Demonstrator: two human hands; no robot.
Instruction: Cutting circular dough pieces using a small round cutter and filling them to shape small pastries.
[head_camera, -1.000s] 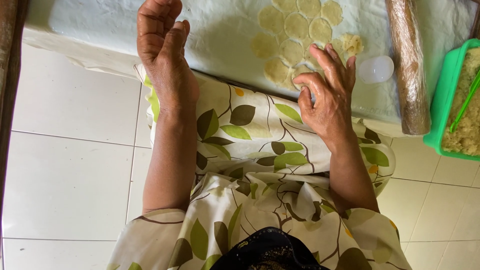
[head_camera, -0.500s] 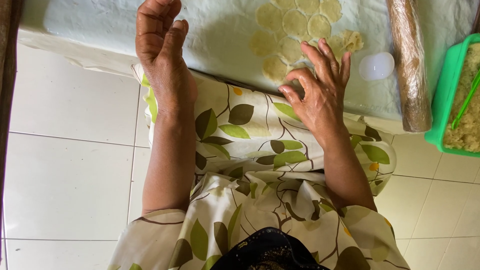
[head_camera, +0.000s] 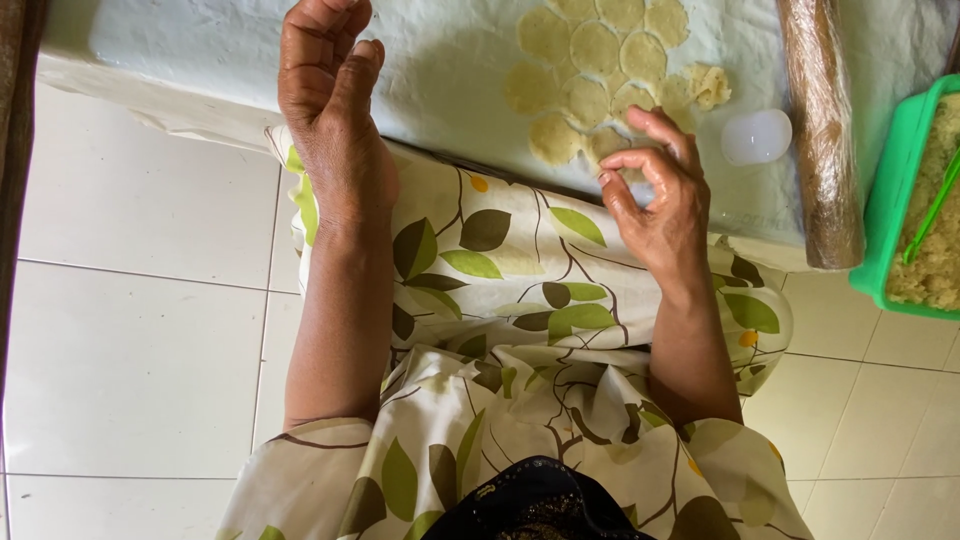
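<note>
pale cloth carries cut dough rounds; right hand pinches a round's edge, grip together; left hand hovers, grip apart, holding nothing.

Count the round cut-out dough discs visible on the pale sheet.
About 9 dough discs cluster on the pale sheet beyond the right hand, left of the white cap; hand and frame edge may hide others.

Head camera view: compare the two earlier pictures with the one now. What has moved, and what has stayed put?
The right hand has curled from spread fingers into a pinch at the near edge of the dough rounds, having drifted a little from the white cup. The left hand stays raised and empty. Cup, wrapped rolling pin and green tray are unmoved.
</note>
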